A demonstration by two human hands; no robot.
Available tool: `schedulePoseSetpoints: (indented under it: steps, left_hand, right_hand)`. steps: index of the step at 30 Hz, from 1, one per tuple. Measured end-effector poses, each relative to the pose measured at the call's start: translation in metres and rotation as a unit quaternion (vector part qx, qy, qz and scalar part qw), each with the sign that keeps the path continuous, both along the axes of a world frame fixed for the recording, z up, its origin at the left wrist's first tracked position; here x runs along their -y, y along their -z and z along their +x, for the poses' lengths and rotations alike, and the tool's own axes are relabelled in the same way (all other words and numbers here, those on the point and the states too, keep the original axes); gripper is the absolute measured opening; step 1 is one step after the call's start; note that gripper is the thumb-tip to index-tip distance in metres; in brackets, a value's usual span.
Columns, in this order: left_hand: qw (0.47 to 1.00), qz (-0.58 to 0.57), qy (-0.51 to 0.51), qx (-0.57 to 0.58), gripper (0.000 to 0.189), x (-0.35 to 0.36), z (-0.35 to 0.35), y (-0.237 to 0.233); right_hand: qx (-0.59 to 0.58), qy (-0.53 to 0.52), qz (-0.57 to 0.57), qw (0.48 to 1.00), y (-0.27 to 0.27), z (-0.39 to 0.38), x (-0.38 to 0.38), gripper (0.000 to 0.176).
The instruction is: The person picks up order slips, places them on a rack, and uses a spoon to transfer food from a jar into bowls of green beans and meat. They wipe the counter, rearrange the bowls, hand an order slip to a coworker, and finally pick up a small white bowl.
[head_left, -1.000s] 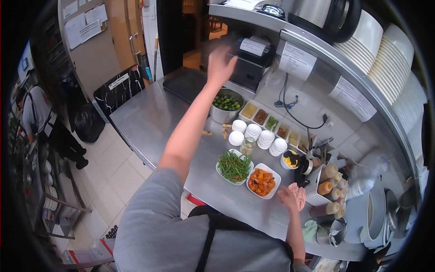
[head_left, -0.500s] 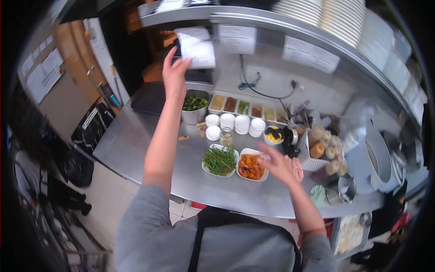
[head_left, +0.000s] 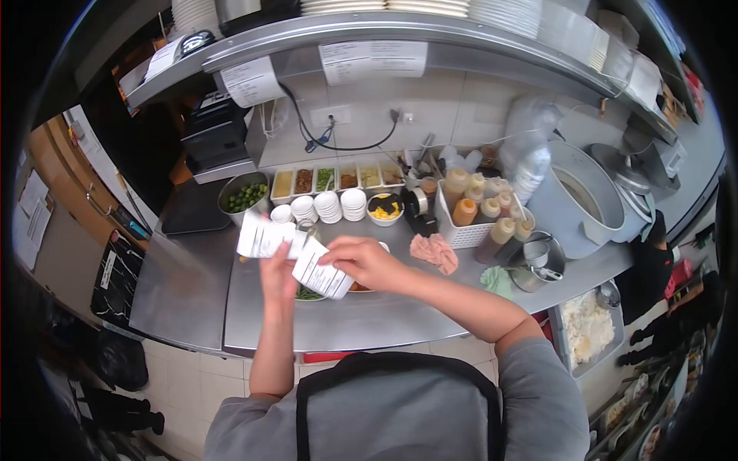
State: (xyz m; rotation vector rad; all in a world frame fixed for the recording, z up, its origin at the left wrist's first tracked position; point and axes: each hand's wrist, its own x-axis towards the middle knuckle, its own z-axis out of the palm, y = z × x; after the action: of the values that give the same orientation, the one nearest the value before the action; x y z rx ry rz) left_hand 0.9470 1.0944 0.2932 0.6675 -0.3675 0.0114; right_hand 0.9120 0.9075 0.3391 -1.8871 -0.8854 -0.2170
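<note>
Head view. Left slip (head_left: 261,237), white, printed: held in the left hand (head_left: 278,270), thumb at its lower edge, other fingers mostly hidden. Right slip (head_left: 317,272), printed: pinched narrowly in the right hand (head_left: 363,261). Both raised above the table (head_left: 400,315), edges close; whether joined, cannot tell. Beneath: green vegetables (head_left: 307,295), largely covered. Behind: stacked white dishes (head_left: 328,206). Robot-free handling note, by judgement: light pinch near the edges, fingertips off the print, paper kept flat and clear of the food.
</note>
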Motion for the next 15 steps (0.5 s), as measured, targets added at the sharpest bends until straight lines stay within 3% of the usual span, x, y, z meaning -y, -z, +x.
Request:
schedulePoseSetpoints:
  steps: [1, 3, 5, 7, 9, 12, 14, 15]
  left_hand:
    - [0.996, 0.049, -0.074, 0.005, 0.071, -0.001, 0.002, -0.011]
    - [0.994, 0.034, -0.095, 0.042, 0.070, 0.002, -0.004, -0.030]
    - [0.990, 0.038, -0.122, 0.051, 0.074, 0.008, -0.016, -0.049]
    - [0.983, 0.108, -0.144, 0.037, 0.074, 0.008, -0.029, -0.045]
    - [0.982, 0.118, -0.143, 0.019, 0.073, 0.011, -0.038, -0.030]
    - [0.984, 0.115, -0.121, -0.068, 0.061, 0.020, -0.050, -0.009]
    - [0.983, 0.117, -0.116, -0.076, 0.057, 0.033, -0.060, -0.011]
    - [0.984, 0.119, -0.107, -0.083, 0.053, 0.039, -0.064, -0.012]
  right_hand:
    - [0.002, 0.001, -0.002, 1.000, 0.003, 0.006, 0.009, 0.016]
    - [0.196, 0.170, -0.062, 0.964, 0.009, 0.033, 0.031, 0.019]
    - [0.159, 0.225, 0.051, 0.960, -0.017, 0.054, 0.060, 0.020]
    - [0.235, 0.266, 0.163, 0.921, -0.050, 0.080, 0.091, 0.016]
    - [0.207, 0.322, 0.229, 0.895, -0.083, 0.098, 0.115, 0.013]
    - [0.223, 0.345, 0.228, 0.883, -0.119, 0.124, 0.135, 0.013]
    - [0.250, 0.298, 0.349, 0.853, -0.142, 0.128, 0.137, 0.012]
    - [0.248, 0.294, 0.349, 0.854, -0.147, 0.127, 0.137, 0.012]
